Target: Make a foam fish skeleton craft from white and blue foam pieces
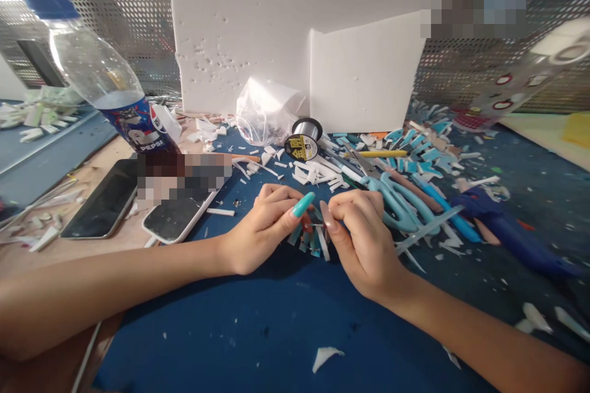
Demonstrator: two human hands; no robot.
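Note:
My left hand (262, 221) and my right hand (364, 239) meet over the dark blue work surface (258, 331), their fingertips almost touching. Between them hangs a row of small blue and white foam strips (318, 242), apparently joined along one line; what joins them is hidden by my fingers. Thumb and fingers of the left hand are pinched at the row's left end. The right hand pinches its right end, close to a longer white strip. Just behind the hands lies a heap of loose white foam pieces (318, 173).
A spool of clear line (305, 138) stands behind, near a plastic bag (267, 110). To the right lie light-blue scissors (391, 196) and a dark blue glue gun (516, 230). Two phones (101, 199) and a tilted Pepsi bottle (124, 104) are at left. White foam boards (364, 80) rise behind.

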